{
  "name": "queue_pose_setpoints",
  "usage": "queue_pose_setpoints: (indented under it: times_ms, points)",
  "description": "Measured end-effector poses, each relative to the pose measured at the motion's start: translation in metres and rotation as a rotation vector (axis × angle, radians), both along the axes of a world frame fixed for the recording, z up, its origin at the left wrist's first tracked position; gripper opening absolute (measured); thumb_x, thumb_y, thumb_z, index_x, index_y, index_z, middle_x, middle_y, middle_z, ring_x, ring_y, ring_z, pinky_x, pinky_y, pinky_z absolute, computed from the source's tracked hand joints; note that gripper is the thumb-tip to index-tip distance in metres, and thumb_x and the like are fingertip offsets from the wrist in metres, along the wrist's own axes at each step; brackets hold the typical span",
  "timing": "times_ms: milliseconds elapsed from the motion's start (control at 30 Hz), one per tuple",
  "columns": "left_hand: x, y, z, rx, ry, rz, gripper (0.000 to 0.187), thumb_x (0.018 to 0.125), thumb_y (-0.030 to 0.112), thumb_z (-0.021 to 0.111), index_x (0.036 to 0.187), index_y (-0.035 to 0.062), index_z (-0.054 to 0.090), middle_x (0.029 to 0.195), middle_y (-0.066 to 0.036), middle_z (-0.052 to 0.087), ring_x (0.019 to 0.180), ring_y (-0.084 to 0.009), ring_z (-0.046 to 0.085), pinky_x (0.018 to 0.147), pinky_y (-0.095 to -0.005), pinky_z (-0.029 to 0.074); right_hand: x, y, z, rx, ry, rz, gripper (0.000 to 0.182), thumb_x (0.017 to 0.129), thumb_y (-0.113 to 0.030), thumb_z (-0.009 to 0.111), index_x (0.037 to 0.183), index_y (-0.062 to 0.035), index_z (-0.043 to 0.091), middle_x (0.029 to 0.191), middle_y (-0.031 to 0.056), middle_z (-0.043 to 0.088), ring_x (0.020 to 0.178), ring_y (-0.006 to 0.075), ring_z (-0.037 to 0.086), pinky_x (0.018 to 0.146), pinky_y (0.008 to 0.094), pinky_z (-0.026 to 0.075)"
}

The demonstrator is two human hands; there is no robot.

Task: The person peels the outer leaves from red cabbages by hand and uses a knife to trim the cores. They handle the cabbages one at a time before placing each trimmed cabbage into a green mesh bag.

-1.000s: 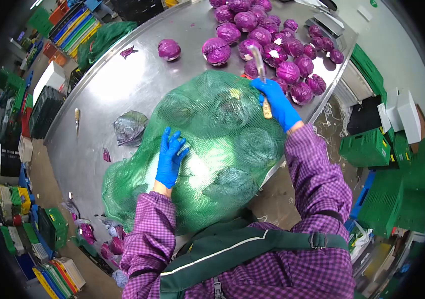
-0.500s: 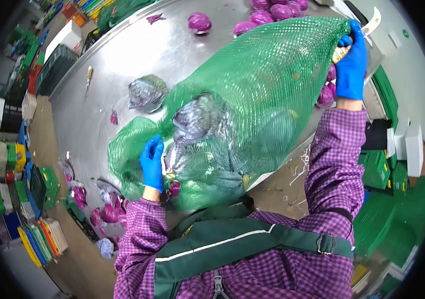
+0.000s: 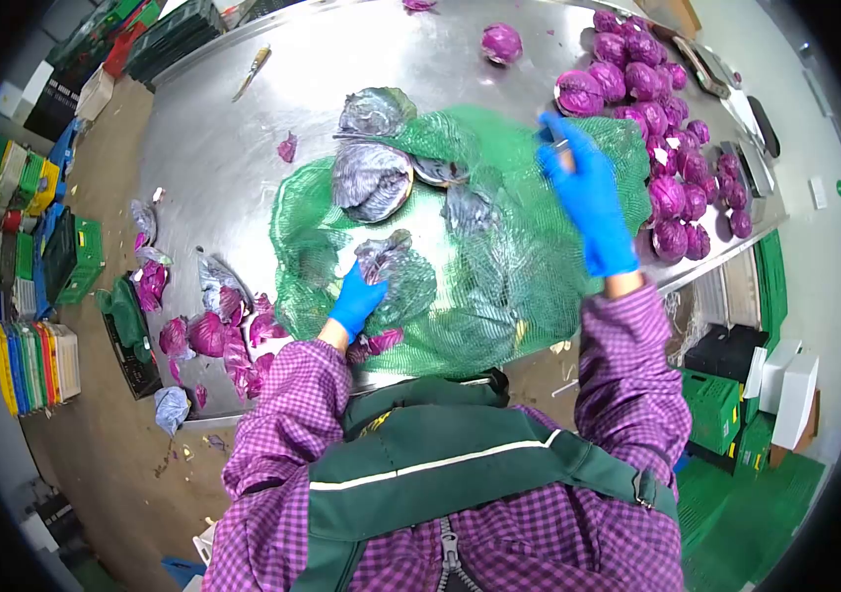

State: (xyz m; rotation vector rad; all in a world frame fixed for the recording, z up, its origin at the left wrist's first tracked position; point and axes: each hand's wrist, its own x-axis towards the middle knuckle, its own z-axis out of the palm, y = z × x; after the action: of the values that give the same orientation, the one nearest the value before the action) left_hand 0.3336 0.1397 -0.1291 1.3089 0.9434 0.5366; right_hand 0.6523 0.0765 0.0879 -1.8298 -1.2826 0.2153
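Note:
A green mesh net lies spread over the near part of the metal table, with loose dark leaves in and under it. My left hand, in a blue glove, touches a dull purple leaf at the net's near left. One large outer-leaved cabbage rests by the net's left part, and another lies just beyond it. My right hand, also gloved, is over the net's right side; its fingers are blurred, and a handle-like thing shows between them.
Many purple cabbages are piled at the right. A knife lies at the far left of the table. Purple leaf scraps are at the near left edge. Green crates stand at the right.
The net has dropped from its raised, stretched position onto the table. My right hand has come down and inward from its upper corner. Cabbages and leaves on the left are now uncovered.

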Motion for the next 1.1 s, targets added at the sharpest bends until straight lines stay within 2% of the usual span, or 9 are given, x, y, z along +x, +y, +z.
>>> queue_pose_setpoints:
  times_ms: [100, 167, 233, 367, 567, 667, 800, 1033, 1100]
  points:
    - [-0.041, -0.004, 0.004, -0.551, -0.39, 0.101, 0.046, 0.092, 0.009, 0.049, 0.136, 0.0025, 0.039, 0.124, -0.007, 0.054, 0.11, -0.0182, 0.051, 0.096, -0.03, 0.041, -0.062, 0.005, -0.028, -0.036, 0.135, 0.147, 0.04, 0.086, -0.016, 0.063, 0.124, -0.0082, 0.056, 0.111, 0.0152, 0.065, 0.1, 0.0255, 0.064, 0.087, 0.035, 0.048]
    - [-0.086, -0.021, -0.006, -0.357, -0.391, 0.148, 0.047, 0.095, 0.02, 0.049, 0.137, 0.004, 0.038, 0.13, -0.008, 0.05, 0.115, -0.0185, 0.049, 0.1, -0.0312, 0.039, -0.095, 0.01, -0.043, -0.113, 0.186, 0.276, 0.043, 0.087, -0.017, 0.063, 0.127, -0.0085, 0.053, 0.105, 0.0139, 0.066, 0.093, 0.0213, 0.064, 0.081, 0.0332, 0.05]
    - [-0.116, -0.026, 0.025, -0.622, -0.664, 0.37, 0.054, 0.092, 0.019, 0.054, 0.14, 0.0037, 0.033, 0.134, -0.008, 0.046, 0.122, -0.0225, 0.045, 0.105, -0.0358, 0.035, -0.131, 0.017, -0.053, -0.213, 0.356, 0.344, 0.043, 0.087, -0.018, 0.064, 0.127, -0.0083, 0.053, 0.103, 0.0115, 0.066, 0.089, 0.0177, 0.063, 0.076, 0.0311, 0.051]
    - [-0.161, -0.026, 0.098, 0.193, -0.35, 0.497, 0.088, 0.062, 0.029, 0.083, 0.132, -0.0013, 0.038, 0.126, -0.012, 0.05, 0.117, -0.021, 0.049, 0.1, -0.0366, 0.04, -0.215, 0.034, -0.054, -0.312, 0.855, 0.527, 0.046, 0.086, -0.021, 0.067, 0.128, -0.0077, 0.053, 0.102, 0.0045, 0.064, 0.076, 0.0082, 0.057, 0.063, 0.0247, 0.049]
    - [-0.221, -0.023, 0.12, 0.404, -0.028, 0.673, 0.085, 0.064, 0.025, 0.08, 0.132, -0.0021, 0.039, 0.128, -0.013, 0.048, 0.117, -0.0219, 0.047, 0.101, -0.0369, 0.038, -0.327, 0.048, -0.087, -0.777, 1.299, 0.788, 0.059, 0.087, -0.035, 0.065, 0.136, -0.0089, 0.044, 0.081, 0.002, 0.057, 0.06, 0.0081, 0.052, 0.053, 0.0214, 0.043]
    - [-0.252, -0.026, 0.089, 0.343, -0.443, 0.902, 0.051, 0.087, 0.014, 0.058, 0.133, 0.0023, 0.041, 0.128, -0.01, 0.05, 0.117, -0.0229, 0.05, 0.101, -0.0371, 0.041, -0.363, 0.049, -0.087, -0.657, 1.198, 0.877, 0.063, 0.084, -0.034, 0.067, 0.137, -0.0085, 0.042, 0.079, 0.002, 0.056, 0.059, 0.0084, 0.053, 0.052, 0.022, 0.044]
    - [-0.287, -0.023, 0.064, -0.01, -0.653, 0.932, 0.045, 0.098, 0.026, 0.041, 0.137, 0.0055, 0.037, 0.132, -0.008, 0.049, 0.117, -0.0214, 0.05, 0.102, -0.0385, 0.041, -0.415, 0.063, -0.069, -0.551, 0.933, 0.807, 0.051, 0.08, -0.019, 0.072, 0.124, -0.0055, 0.05, 0.074, -0.0004, 0.055, 0.061, 0.0077, 0.054, 0.052, 0.0224, 0.044]
    - [-0.323, -0.015, 0.054, 0.077, -0.223, 0.773, 0.044, 0.092, 0.015, 0.051, 0.133, 0.0003, 0.041, 0.126, -0.01, 0.052, 0.112, -0.0187, 0.053, 0.097, -0.0339, 0.043, -0.447, 0.094, -0.098, -0.657, 0.713, 0.777, 0.062, 0.079, -0.017, 0.072, 0.134, -0.0059, 0.045, 0.091, 0.0069, 0.062, 0.073, 0.0111, 0.059, 0.062, 0.0266, 0.049]
    - [-0.333, -0.018, 0.01, 0.103, -0.018, 0.812, 0.067, 0.071, 0.007, 0.071, 0.13, -0.0025, 0.041, 0.127, -0.014, 0.05, 0.111, -0.0211, 0.052, 0.094, -0.035, 0.044, -0.454, 0.091, -0.138, -0.368, 0.329, 0.935, 0.068, 0.078, -0.021, 0.073, 0.137, -0.0079, 0.043, 0.104, 0.0119, 0.063, 0.091, 0.0181, 0.061, 0.077, 0.0321, 0.05]
